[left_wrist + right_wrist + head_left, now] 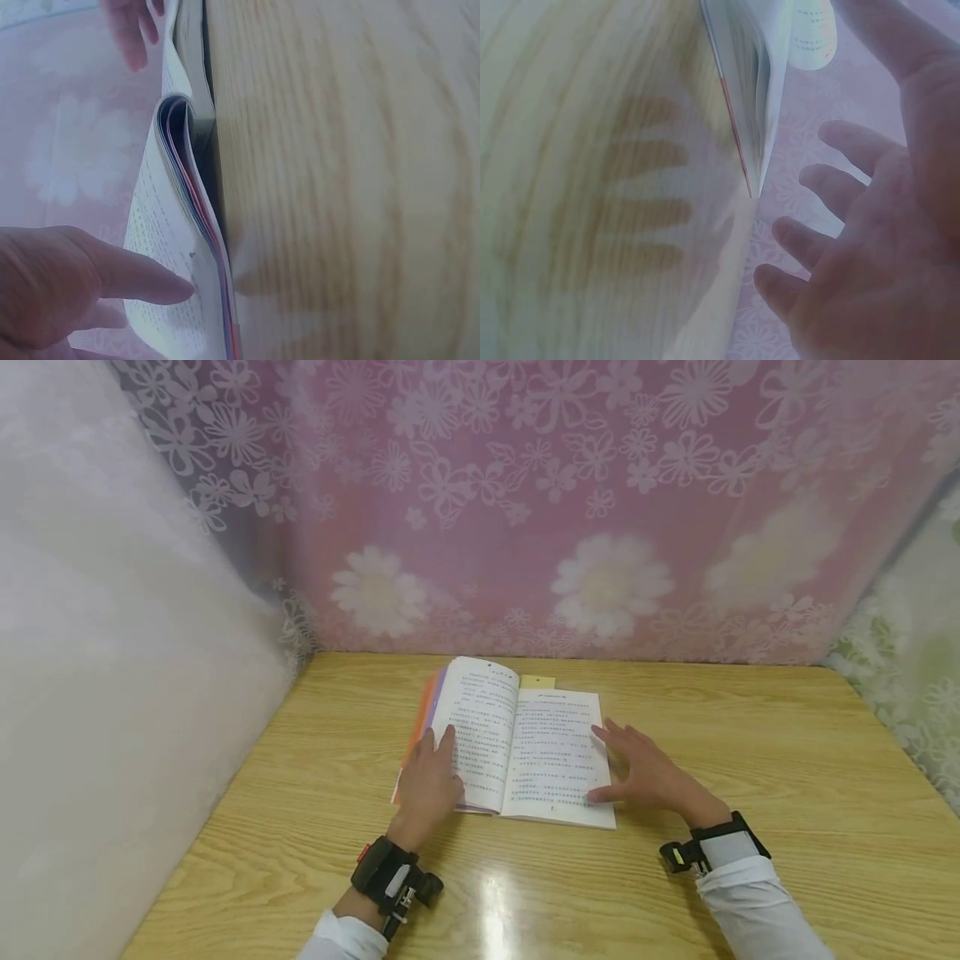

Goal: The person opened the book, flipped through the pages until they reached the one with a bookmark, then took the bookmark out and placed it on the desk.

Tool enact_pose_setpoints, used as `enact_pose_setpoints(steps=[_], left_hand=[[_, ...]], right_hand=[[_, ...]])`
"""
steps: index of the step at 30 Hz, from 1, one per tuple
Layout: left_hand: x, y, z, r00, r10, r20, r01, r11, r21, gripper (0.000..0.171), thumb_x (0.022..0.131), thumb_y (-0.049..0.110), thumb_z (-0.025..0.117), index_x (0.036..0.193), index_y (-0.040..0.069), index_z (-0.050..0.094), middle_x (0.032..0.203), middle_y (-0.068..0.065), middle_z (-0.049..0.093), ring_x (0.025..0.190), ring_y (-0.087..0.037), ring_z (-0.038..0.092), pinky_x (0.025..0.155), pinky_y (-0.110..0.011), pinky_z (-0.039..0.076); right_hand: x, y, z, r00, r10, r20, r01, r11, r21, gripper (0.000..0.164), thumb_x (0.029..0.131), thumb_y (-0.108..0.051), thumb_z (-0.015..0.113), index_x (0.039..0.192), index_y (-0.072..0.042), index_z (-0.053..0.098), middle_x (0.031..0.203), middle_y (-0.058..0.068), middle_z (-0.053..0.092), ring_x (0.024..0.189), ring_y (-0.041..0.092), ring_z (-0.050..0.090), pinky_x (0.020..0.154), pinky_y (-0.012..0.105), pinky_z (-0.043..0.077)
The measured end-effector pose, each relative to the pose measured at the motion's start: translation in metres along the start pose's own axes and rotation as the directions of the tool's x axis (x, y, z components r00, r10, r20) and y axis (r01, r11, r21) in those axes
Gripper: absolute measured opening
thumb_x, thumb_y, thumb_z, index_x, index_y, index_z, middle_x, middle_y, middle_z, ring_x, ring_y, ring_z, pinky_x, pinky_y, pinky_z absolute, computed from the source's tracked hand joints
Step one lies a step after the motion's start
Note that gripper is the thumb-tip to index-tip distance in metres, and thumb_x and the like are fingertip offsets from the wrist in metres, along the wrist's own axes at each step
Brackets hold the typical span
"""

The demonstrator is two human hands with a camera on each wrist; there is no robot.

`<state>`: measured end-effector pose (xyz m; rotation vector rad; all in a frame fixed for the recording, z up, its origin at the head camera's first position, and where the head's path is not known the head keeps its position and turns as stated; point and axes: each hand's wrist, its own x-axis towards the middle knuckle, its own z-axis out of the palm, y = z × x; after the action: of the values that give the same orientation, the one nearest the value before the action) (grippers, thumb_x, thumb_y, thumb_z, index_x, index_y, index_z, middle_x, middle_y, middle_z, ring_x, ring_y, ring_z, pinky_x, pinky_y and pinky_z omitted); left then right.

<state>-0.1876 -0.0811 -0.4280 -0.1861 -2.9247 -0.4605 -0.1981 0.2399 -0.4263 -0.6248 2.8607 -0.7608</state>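
An open book [558, 760] with printed text lies on the table, its left-hand pages [480, 718] bulging up from the spine. Orange and purple cover edges stick out along its left side. My left hand [430, 781] rests on the lower left page, fingers extended; in the left wrist view its thumb [142, 279] lies over the print near the bottom edge. At the right page's outer edge, my right hand [648, 772] is spread with nothing between thumb and fingers. The right wrist view has its fingers [832, 191] apart, beside the book's page edges [750, 90].
A yellow tab [537, 682] with a small hole pokes out above the book's top edge. The wooden table [750, 735] meets a pink flowered curtain [480, 527] at the back. Pale cloth [150, 652] hangs on the left, and more patterned cloth [915, 652] on the right.
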Motion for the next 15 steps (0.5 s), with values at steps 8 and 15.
enact_pose_setpoints(steps=[8,15], left_hand=[[-0.0012,-0.0011,0.0037,0.988,0.138,0.071,-0.130,0.985,-0.110,0.058,0.077,-0.001,0.048,0.134,0.008,0.041,0.140,-0.023,0.036,0.128,-0.037,0.031,0.102,-0.046,0.030],[0.0023,-0.0060,0.0078,0.948,0.272,0.164,-0.252,0.959,-0.133,0.061,0.078,-0.001,0.052,0.137,0.009,0.038,0.144,-0.017,0.033,0.131,-0.029,0.029,0.105,-0.039,0.028]], right_hand=[[-0.0033,0.0015,0.0020,0.999,-0.026,0.027,0.027,0.999,-0.027,0.108,0.061,-0.063,0.068,0.141,-0.005,0.026,0.147,0.028,0.016,0.130,0.051,0.013,0.103,0.062,0.013],[-0.0048,0.0016,0.0046,0.996,-0.029,0.079,0.036,0.995,-0.091,0.111,0.059,-0.068,0.066,0.143,-0.008,0.024,0.149,0.024,0.017,0.131,0.049,0.012,0.100,0.065,0.014]])
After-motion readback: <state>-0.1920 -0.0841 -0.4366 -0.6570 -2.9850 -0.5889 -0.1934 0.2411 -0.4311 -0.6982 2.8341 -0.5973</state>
